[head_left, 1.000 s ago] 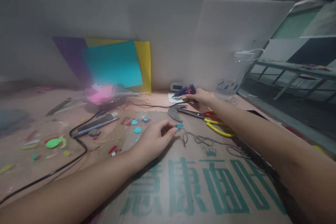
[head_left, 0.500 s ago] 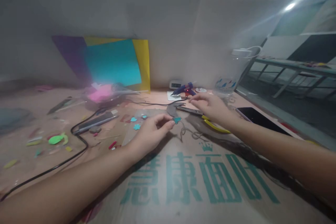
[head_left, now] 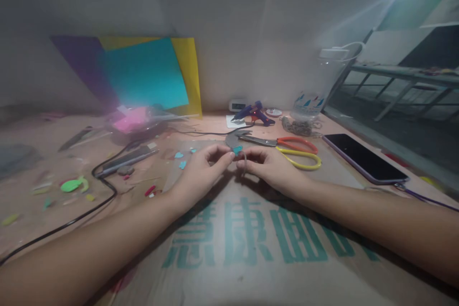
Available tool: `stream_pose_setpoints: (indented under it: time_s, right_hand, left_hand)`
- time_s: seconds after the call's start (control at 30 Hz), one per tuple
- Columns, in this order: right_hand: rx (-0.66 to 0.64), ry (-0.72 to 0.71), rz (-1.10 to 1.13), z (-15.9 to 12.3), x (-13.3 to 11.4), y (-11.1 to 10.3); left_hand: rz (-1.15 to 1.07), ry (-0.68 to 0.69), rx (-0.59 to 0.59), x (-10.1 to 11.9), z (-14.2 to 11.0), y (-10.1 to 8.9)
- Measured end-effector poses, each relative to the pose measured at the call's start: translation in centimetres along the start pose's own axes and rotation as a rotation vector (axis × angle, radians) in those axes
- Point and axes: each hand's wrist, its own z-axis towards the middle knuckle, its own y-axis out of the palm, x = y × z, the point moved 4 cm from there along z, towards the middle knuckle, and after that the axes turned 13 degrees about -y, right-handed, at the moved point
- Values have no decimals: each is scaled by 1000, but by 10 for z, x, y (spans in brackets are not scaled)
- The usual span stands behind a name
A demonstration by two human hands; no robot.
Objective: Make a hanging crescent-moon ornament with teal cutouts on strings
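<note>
My left hand (head_left: 202, 172) pinches a small teal piece (head_left: 237, 150) between thumb and fingertips, just above the board. Close beside it, my right hand (head_left: 278, 167) has its thumb and fingers together around a thin grey cord (head_left: 245, 161), which hangs in a loop below the teal piece. How the cord meets the piece is too small to make out. Just beyond the hands lies a shears-like tool (head_left: 263, 141) with a hooked grey jaw and one orange and one yellow handle. Pale blue cut shapes, such as a heart (head_left: 178, 155), lie left of my left hand.
A blue glue gun (head_left: 256, 114) with a lit red light rests on a white card at the back. At the right lies a phone (head_left: 364, 158), with a clear cup (head_left: 309, 103) behind it. Scraps and a black cable (head_left: 107, 198) cover the left side.
My right hand has come from over the shears-like tool, left and nearer, to the grey cord beside my left hand. The cord, which lay on the board, is now raised in a loop.
</note>
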Motion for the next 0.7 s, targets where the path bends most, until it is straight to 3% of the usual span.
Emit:
stream_pose_setpoints:
  time_s: [0.33,0.6,0.7]
  right_hand:
    - [30,-81,-4,-3,-5,-2]
    - [38,-79,88,-4,-8,-2]
    - [62,-112,-27,-2,-12,-7]
  left_hand:
    - [79,103,-6,5,-6,3]
    - [78,108,-66,1,-2,7]
    - [-27,57,-123,-6,1,11]
